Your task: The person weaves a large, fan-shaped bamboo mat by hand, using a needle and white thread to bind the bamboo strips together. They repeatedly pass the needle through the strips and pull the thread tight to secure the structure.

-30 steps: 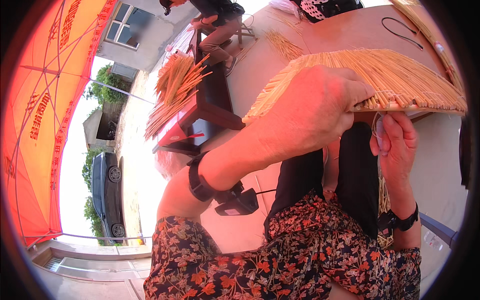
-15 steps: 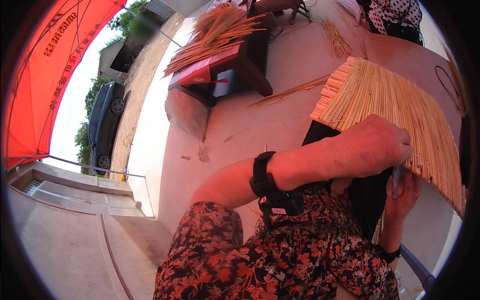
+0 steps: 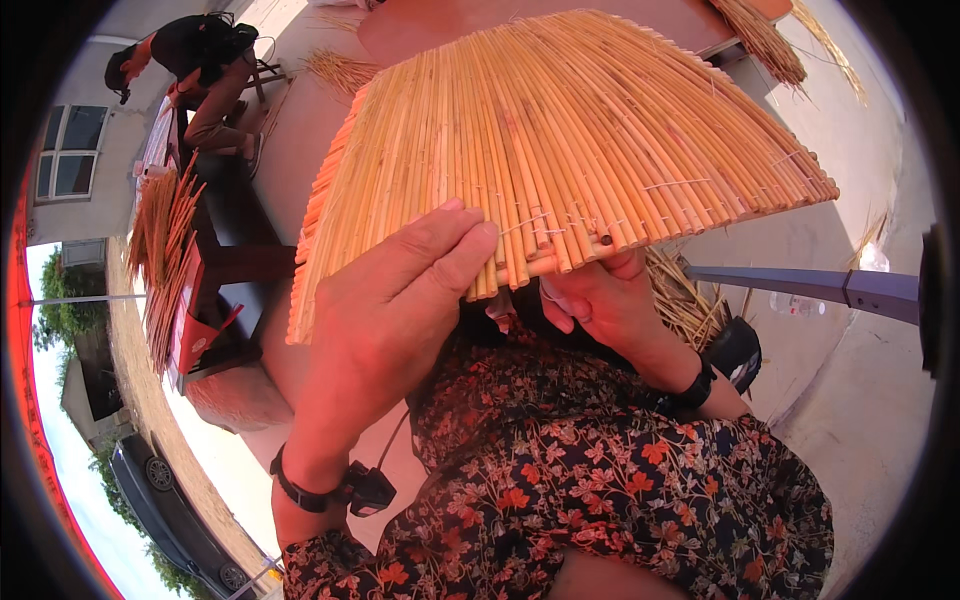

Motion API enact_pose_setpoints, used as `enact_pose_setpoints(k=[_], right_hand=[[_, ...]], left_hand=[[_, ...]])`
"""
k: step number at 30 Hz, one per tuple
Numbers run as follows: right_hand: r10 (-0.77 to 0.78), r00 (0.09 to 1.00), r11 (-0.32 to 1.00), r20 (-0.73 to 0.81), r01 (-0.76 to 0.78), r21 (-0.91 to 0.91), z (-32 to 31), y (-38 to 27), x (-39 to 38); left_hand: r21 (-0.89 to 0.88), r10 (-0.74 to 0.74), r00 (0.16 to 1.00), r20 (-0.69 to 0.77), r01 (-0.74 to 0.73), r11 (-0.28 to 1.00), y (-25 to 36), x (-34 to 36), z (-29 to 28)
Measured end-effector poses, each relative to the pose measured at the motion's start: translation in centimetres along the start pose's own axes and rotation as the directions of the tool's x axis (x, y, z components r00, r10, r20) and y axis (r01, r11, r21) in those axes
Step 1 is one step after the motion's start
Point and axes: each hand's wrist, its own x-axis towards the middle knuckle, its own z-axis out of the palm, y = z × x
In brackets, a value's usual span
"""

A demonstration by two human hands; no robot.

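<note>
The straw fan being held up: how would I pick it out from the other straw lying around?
Look at the middle, above the flowered clothing. The straw fan spreads from where the left hand and right hand grip its narrow end. Unlike the loose straw bundle on the dark table, its stalks are stitched flat together.

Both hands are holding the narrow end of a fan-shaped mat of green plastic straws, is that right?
Not quite: the head view shows the fan-shaped mat is made of golden dried stalks, not green plastic straws. Both the left hand and the right hand do hold its narrow end.
</note>
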Motion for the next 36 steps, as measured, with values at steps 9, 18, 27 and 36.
enact_pose_setpoints(k=[9,18,27,36], right_hand=[[-0.024,1.0,0.999,-0.016,0.023,-0.044,-3.3,1.5,-0.6],[-0.088,0.986,0.994,-0.14,0.095,0.044,-4.9,2.8,-0.7],[-0.089,0.989,0.996,-0.122,0.091,0.015,-3.7,2.3,0.2],[-0.09,0.992,0.995,-0.089,0.093,0.028,-3.1,2.5,0.3]], left_hand=[[-0.065,0.065,0.998,-0.012,-0.065,0.996,-1.0,0.2,1.6],[-0.139,0.073,0.996,-0.049,-0.079,0.987,-1.0,-0.1,1.3],[-0.161,0.085,0.994,-0.066,-0.094,0.982,-1.4,0.2,1.3],[-0.139,0.127,0.986,-0.107,-0.142,0.98,-1.3,-0.2,1.3]])
